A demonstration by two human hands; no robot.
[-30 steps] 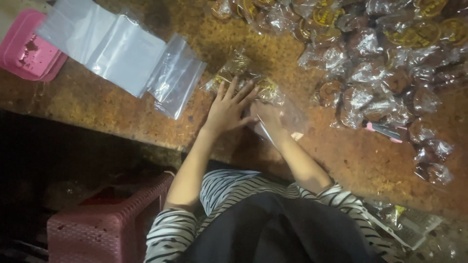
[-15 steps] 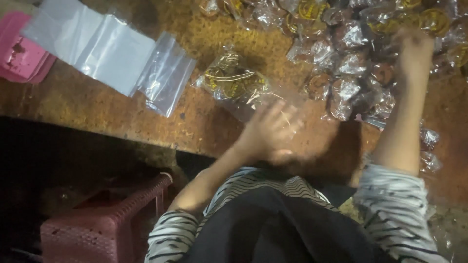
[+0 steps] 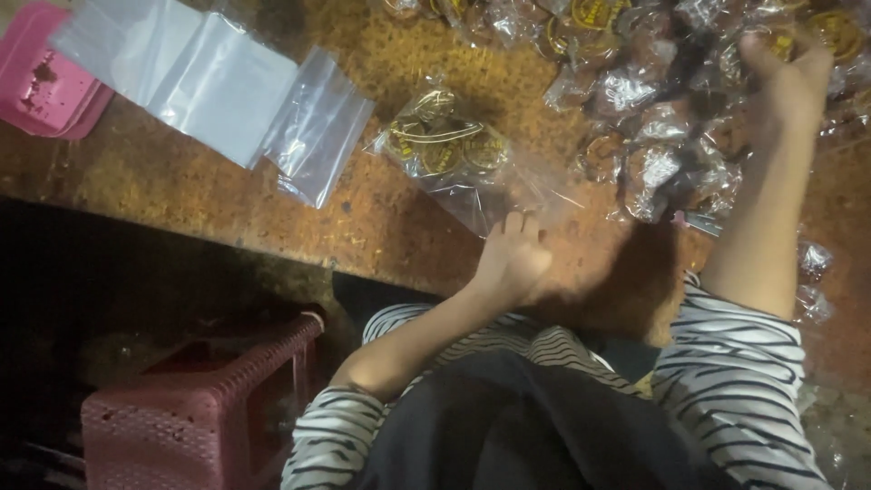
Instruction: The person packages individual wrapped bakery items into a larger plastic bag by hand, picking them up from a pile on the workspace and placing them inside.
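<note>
Curled loosely, my left hand (image 3: pixel 510 263) rests on the table (image 3: pixel 181 195) with its fingertips on the near edge of a clear bag (image 3: pixel 472 168); I read it as pinning or pinching the plastic, though I cannot tell whether the fingers actually close on it. My right hand (image 3: pixel 787 77) is stretched far out into the pile (image 3: pixel 662 118) of wrapped sweets at the top right, fingers bent down among the wrappers; whether it has one gripped I cannot tell, since the wrappers hide the fingertips.

That bag holds a few round, gold-printed pieces, bunched at its far end, away from my left hand. Its near, open end lies flat and empty on the table just beyond my fingers. So the bag sits directly ahead of the left hand and well to the left of the right one, with bare tabletop between the bag and the pile.

Further left, a row of empty bags (image 3: pixel 213 86) lies flat, overlapping one another. A pink tray (image 3: pixel 41 86) sits at the far left corner, partly under them. Below the table edge, to my left, stands a pink stool (image 3: pixel 195 413). Loose wrapped sweets (image 3: pixel 812 272) lie by my right sleeve.
</note>
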